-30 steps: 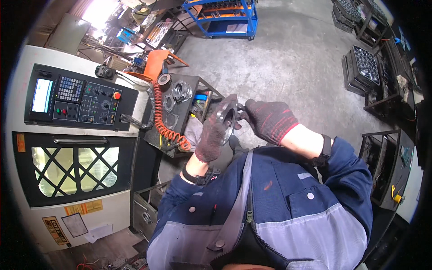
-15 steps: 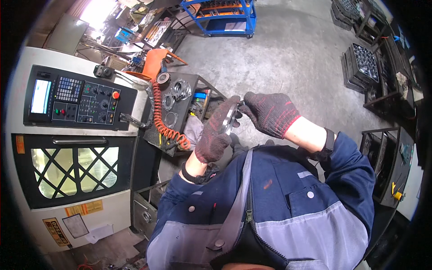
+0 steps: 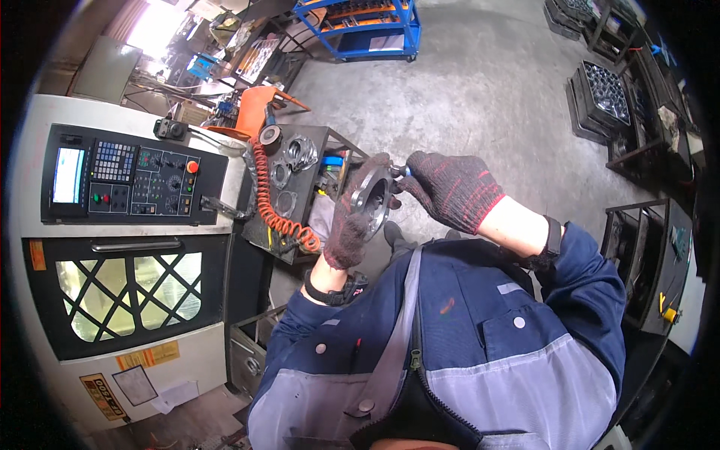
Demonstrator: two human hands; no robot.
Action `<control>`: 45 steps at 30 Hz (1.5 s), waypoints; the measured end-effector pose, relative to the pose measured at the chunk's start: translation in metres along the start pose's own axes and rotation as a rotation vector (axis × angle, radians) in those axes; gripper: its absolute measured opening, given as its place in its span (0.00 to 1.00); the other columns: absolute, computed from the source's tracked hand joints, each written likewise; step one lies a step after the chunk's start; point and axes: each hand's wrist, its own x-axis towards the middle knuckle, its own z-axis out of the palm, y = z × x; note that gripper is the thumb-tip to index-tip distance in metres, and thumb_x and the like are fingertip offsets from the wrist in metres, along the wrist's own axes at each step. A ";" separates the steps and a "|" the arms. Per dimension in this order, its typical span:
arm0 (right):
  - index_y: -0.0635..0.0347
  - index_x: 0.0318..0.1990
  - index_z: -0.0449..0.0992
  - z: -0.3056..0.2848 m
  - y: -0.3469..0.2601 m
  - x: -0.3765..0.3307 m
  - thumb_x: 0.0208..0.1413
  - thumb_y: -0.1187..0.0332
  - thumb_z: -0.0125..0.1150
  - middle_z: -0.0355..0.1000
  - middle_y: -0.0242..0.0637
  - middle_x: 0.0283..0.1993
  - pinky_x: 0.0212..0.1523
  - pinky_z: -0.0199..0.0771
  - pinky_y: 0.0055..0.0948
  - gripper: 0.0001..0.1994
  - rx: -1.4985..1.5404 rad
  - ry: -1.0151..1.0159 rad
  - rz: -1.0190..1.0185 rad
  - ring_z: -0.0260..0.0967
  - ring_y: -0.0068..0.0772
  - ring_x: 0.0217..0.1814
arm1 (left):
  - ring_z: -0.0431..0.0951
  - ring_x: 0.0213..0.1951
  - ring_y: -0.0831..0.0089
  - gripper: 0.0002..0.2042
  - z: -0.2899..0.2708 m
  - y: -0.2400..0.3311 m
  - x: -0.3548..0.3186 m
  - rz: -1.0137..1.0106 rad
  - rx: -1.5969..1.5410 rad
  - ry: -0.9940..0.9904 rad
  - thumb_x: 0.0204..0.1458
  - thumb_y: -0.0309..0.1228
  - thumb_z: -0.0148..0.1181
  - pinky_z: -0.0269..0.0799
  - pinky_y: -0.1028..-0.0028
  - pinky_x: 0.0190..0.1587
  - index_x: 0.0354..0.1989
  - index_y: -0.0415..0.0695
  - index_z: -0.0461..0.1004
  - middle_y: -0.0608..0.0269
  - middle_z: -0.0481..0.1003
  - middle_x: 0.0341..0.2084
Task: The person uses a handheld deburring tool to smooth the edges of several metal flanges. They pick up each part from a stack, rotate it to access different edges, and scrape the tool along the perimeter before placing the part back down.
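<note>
My left hand (image 3: 346, 234), in a dark knitted glove with red flecks, grips a shiny metal ring (image 3: 365, 192) by its edge in front of my chest. The ring is tilted, so its wide round opening shows. My right hand (image 3: 456, 192), gloved alike, is closed on a small tool with a pale blue part (image 3: 406, 171). The tool's near end meets or almost meets the ring's far-right rim; whether they touch I cannot tell. My right fingers hide most of the tool.
On my left stands a machine with a control panel (image 3: 139, 176) and windowed door (image 3: 127, 296). Beside it, a metal bench (image 3: 304, 196) carries more rings and a coiled orange hose (image 3: 264, 196). A blue cart (image 3: 360, 54) stands ahead; crates of metal parts (image 3: 604, 94) sit right.
The ring has turned from nearly edge-on to show its opening, as my left hand rotated. The tool's pale blue part has come into sight in my right hand.
</note>
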 end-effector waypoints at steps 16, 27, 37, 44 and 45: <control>0.57 0.41 0.76 -0.009 -0.001 0.015 0.65 0.56 0.59 0.79 0.48 0.34 0.36 0.77 0.51 0.13 -0.094 -0.097 0.014 0.80 0.56 0.37 | 0.76 0.48 0.74 0.42 -0.012 -0.009 0.009 -0.023 0.464 0.008 0.56 0.54 0.62 0.74 0.73 0.50 0.74 0.41 0.61 0.59 0.74 0.57; 0.60 0.43 0.72 0.022 -0.002 0.014 0.67 0.55 0.56 0.77 0.53 0.32 0.37 0.76 0.53 0.16 0.082 -0.141 0.046 0.78 0.61 0.37 | 0.76 0.45 0.74 0.55 -0.016 0.002 -0.004 0.010 0.318 0.012 0.47 0.75 0.61 0.74 0.73 0.48 0.72 0.39 0.64 0.62 0.75 0.53; 0.62 0.44 0.74 -0.015 -0.016 0.014 0.68 0.53 0.55 0.77 0.54 0.33 0.40 0.75 0.54 0.18 0.134 -0.179 0.024 0.77 0.63 0.39 | 0.78 0.46 0.72 0.56 -0.012 0.015 -0.003 0.029 0.373 0.004 0.46 0.78 0.56 0.74 0.71 0.50 0.71 0.39 0.65 0.58 0.75 0.55; 0.62 0.46 0.73 -0.002 -0.017 0.014 0.68 0.53 0.55 0.77 0.56 0.34 0.41 0.75 0.54 0.18 0.102 -0.134 0.037 0.78 0.63 0.40 | 0.79 0.48 0.69 0.58 -0.011 0.023 -0.016 0.106 0.430 0.041 0.43 0.80 0.56 0.76 0.68 0.49 0.69 0.38 0.66 0.56 0.76 0.55; 0.62 0.46 0.73 0.000 -0.019 0.015 0.68 0.53 0.55 0.78 0.56 0.34 0.42 0.76 0.54 0.18 0.111 -0.135 0.037 0.78 0.63 0.40 | 0.79 0.48 0.69 0.58 -0.010 0.027 -0.016 0.073 0.436 0.057 0.43 0.80 0.57 0.76 0.68 0.49 0.69 0.38 0.66 0.55 0.76 0.54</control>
